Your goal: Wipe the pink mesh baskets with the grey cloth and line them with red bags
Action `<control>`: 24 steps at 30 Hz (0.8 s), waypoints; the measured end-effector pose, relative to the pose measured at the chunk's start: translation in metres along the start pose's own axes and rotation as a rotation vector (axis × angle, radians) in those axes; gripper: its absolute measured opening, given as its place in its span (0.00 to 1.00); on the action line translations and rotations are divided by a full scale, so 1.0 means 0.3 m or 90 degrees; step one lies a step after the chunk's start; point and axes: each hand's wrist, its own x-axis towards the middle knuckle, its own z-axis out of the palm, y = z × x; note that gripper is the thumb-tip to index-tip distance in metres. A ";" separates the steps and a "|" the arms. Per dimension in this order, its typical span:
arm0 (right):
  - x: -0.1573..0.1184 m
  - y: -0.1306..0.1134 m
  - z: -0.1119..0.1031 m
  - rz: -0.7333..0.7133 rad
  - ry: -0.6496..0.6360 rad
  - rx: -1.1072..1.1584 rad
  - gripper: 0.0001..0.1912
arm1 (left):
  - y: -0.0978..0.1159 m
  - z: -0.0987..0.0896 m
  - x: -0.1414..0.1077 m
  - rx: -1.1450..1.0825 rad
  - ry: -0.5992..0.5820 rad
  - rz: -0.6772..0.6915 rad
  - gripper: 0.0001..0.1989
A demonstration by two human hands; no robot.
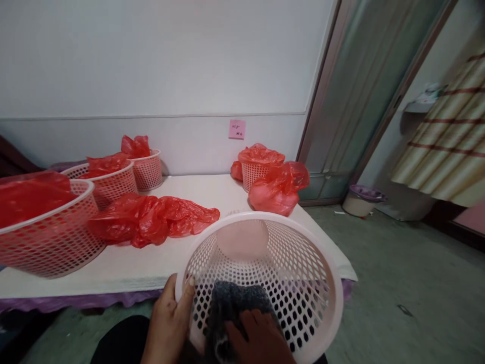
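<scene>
A pale pink plastic basket (303, 283) with a mesh wall is tipped on its side at the table's front, its mouth facing me. My left hand (168, 318) grips the left side of its rim, with the thumb over the edge. Inside the basket, my right hand (257, 336) presses on a dark grey, fuzzy cloth (238, 296) that lies against the lower wall. The fingers bend over the cloth, and their tips are partly lost in it.
On the white-covered table (182, 263) lies a crumpled red plastic bag (151, 220). Several baskets (49, 247) with red bags stand at left. At back right are another bagged basket (261, 164) and a red bag (276, 189). A bin (359, 202) stands on the floor.
</scene>
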 end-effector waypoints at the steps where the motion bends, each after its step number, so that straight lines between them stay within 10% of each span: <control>1: -0.003 -0.013 0.011 0.002 0.020 -0.009 0.11 | 0.022 -0.002 0.007 0.010 -0.002 0.006 0.18; 8: 0.069 -0.046 -0.020 0.046 -0.035 0.022 0.23 | 0.103 0.005 0.010 -0.021 -0.003 0.056 0.14; 17: 0.215 -0.080 -0.099 0.151 -0.068 0.388 0.29 | -0.062 0.070 -0.112 -0.130 0.008 -0.047 0.25; 24: 0.242 -0.029 -0.043 0.123 -0.265 0.137 0.17 | -0.079 0.053 -0.106 -0.180 0.006 -0.083 0.30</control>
